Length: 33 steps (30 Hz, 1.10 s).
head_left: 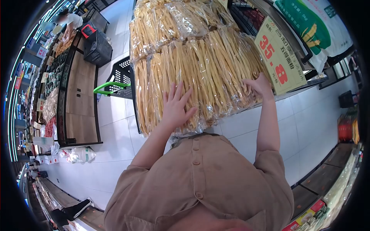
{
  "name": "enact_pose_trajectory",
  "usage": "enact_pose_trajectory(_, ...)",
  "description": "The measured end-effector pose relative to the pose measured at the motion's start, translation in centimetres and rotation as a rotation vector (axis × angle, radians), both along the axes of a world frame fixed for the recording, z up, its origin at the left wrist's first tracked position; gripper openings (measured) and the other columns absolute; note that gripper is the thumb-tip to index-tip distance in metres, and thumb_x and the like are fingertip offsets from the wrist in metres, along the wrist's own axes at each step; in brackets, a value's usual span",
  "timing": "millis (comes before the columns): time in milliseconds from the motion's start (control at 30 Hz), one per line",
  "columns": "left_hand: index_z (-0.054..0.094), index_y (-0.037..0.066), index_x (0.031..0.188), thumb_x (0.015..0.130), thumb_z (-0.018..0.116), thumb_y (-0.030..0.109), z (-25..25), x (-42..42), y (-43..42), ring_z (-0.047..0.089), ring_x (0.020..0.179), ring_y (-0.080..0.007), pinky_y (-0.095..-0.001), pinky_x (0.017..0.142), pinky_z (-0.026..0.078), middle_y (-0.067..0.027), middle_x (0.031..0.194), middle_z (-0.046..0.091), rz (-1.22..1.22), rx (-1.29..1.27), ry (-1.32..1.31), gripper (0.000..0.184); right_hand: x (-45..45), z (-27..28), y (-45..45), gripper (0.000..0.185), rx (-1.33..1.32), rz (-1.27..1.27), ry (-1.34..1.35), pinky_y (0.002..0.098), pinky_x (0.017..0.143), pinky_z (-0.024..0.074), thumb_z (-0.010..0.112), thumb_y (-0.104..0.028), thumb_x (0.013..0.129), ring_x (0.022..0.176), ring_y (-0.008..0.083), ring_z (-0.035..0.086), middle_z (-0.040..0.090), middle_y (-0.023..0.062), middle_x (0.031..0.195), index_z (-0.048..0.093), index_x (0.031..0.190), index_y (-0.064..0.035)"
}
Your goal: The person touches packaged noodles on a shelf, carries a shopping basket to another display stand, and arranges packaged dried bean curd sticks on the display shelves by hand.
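Note:
Clear plastic bags of long, pale yellow dried bean curd sticks [206, 73] lie in rows on a display stand in front of me. My left hand [176, 106] rests palm down on the near bags, its fingers spread and nothing in its grasp. At the right end of the near row, my right hand [260, 86] has its fingers curled against the edge of a bag [241, 79]. Part of that grip is hidden from view.
A yellow price sign [280, 57] stands right beside my right hand. Left of the stand is a black basket with a green handle [111, 86]. Farther left, a person [69, 21] reaches over a produce counter near a grey basket [98, 48]. White flour sacks [316, 30] sit at upper right.

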<state>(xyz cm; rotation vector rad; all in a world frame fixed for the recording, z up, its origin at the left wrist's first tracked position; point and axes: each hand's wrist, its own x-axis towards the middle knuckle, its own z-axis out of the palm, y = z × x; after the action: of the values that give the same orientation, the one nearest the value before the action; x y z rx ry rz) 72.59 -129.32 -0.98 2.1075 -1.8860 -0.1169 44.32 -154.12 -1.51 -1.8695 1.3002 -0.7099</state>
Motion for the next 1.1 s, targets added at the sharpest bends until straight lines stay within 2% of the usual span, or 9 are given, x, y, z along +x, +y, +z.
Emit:
enact_pose_trajectory(200, 0.047, 0.019, 0.144, 0.081, 0.067, 0.049, -0.4, 0.0, -0.1, 0.014, 0.147, -0.0411, -0.0639, 0.113, 0.013, -0.0178, 0.158, 0.024, -0.003, -0.039, 0.027, 0.073, -1.1, -0.6, -1.5, 0.055, 0.126, 0.03, -0.058, 0.0293, 0.074, 0.0533, 0.083, -0.017, 0.066, 0.082, 0.0186, 0.067, 0.068, 0.0143, 0.094, 0.06, 0.11, 0.006)
enact_pose_trajectory(267, 0.046, 0.02, 0.145, 0.081, 0.067, 0.049, -0.6, 0.3, -0.1, 0.014, 0.147, -0.0414, -0.0645, 0.112, 0.013, -0.0175, 0.159, 0.024, -0.006, -0.034, 0.025, 0.074, -0.9, -0.3, -1.5, 0.059, 0.325, 0.046, -0.207, 0.03, 0.076, 0.0534, 0.082, -0.015, 0.067, 0.087, 0.0196, 0.066, 0.066, 0.0162, 0.101, 0.056, 0.116, 0.0068)
enact_pose_trajectory(367, 0.038, 0.016, 0.149, 0.082, 0.068, 0.045, 0.7, -0.2, -0.2, 0.011, 0.148, -0.0403, -0.0589, 0.115, 0.011, -0.0208, 0.159, 0.02, 0.038, 0.07, -0.018, 0.079, -0.4, 2.2, 0.6, 0.066, 0.51, -0.014, -0.408, 0.0317, 0.079, 0.0534, 0.082, -0.015, 0.068, 0.092, 0.0217, 0.065, 0.064, 0.0182, 0.109, 0.051, 0.123, 0.0077)
enact_pose_trajectory(467, 0.035, 0.007, 0.148, 0.084, 0.07, 0.038, 1.5, -0.7, -1.2, 0.021, 0.146, -0.0405, -0.0545, 0.116, 0.018, -0.0235, 0.154, 0.028, -0.026, -0.164, 0.151, 0.079, 0.3, 1.6, 3.4, 0.074, 0.565, -0.117, -0.49, 0.0329, 0.084, 0.0526, 0.082, -0.014, 0.069, 0.096, 0.0234, 0.064, 0.062, 0.0189, 0.112, 0.044, 0.128, 0.0087)
enact_pose_trajectory(567, 0.034, -0.001, 0.145, 0.089, 0.068, 0.03, 3.5, -3.1, -3.9, 0.038, 0.138, -0.0374, -0.0464, 0.113, 0.031, -0.0219, 0.148, 0.038, -0.079, -0.089, 1.011, 0.072, 1.3, -0.8, 7.0, 0.076, 0.423, -0.11, -0.575, 0.0334, 0.087, 0.0515, 0.081, -0.012, 0.069, 0.1, 0.0231, 0.063, 0.061, 0.0189, 0.114, 0.041, 0.13, 0.0095)
enact_pose_trajectory(667, 0.04, -0.003, 0.14, 0.095, 0.061, 0.029, 2.7, -5.3, -8.4, 0.051, 0.127, -0.0301, -0.04, 0.108, 0.04, -0.0171, 0.138, 0.051, 0.145, 0.179, 1.808, 0.059, 1.9, -0.6, 11.7, 0.076, 0.282, -0.097, -0.52, 0.0336, 0.09, 0.0503, 0.079, -0.011, 0.069, 0.104, 0.0228, 0.062, 0.06, 0.0189, 0.114, 0.039, 0.131, 0.0093)
enact_pose_trajectory(767, 0.048, -0.002, 0.131, 0.092, 0.066, 0.025, 0.1, -6.5, -11.6, 0.059, 0.116, -0.0278, -0.0424, 0.101, 0.047, -0.0178, 0.127, 0.059, 0.027, 0.375, 2.239, 0.051, 1.7, 1.0, 15.3, 0.076, 0.183, -0.07, -0.459, 0.0343, 0.091, 0.0496, 0.077, -0.012, 0.069, 0.106, 0.0239, 0.062, 0.061, 0.0186, 0.115, 0.038, 0.131, 0.0072)
enact_pose_trajectory(900, 0.058, -0.003, 0.119, 0.094, 0.06, 0.021, -0.6, -7.4, -15.4, 0.066, 0.102, -0.0309, -0.0458, 0.092, 0.054, -0.0178, 0.112, 0.066, 0.239, 0.289, 2.315, 0.035, -1.0, 3.9, 17.3, 0.079, 0.037, 0.042, -0.21, 0.0363, 0.091, 0.0491, 0.077, -0.013, 0.067, 0.106, 0.0281, 0.063, 0.061, 0.0195, 0.115, 0.038, 0.134, 0.0032)
enact_pose_trajectory(1100, 0.058, -0.004, 0.12, 0.093, 0.062, 0.023, -0.1, -5.3, -20.7, 0.065, 0.104, -0.0311, -0.0448, 0.092, 0.055, -0.0178, 0.113, 0.066, 0.33, 0.022, 2.175, 0.038, -7.4, 6.4, 14.9, 0.078, 0.201, 0.181, -0.031, 0.0378, 0.088, 0.0511, 0.076, -0.013, 0.066, 0.101, 0.0318, 0.066, 0.064, 0.0213, 0.112, 0.04, 0.135, -0.0009)
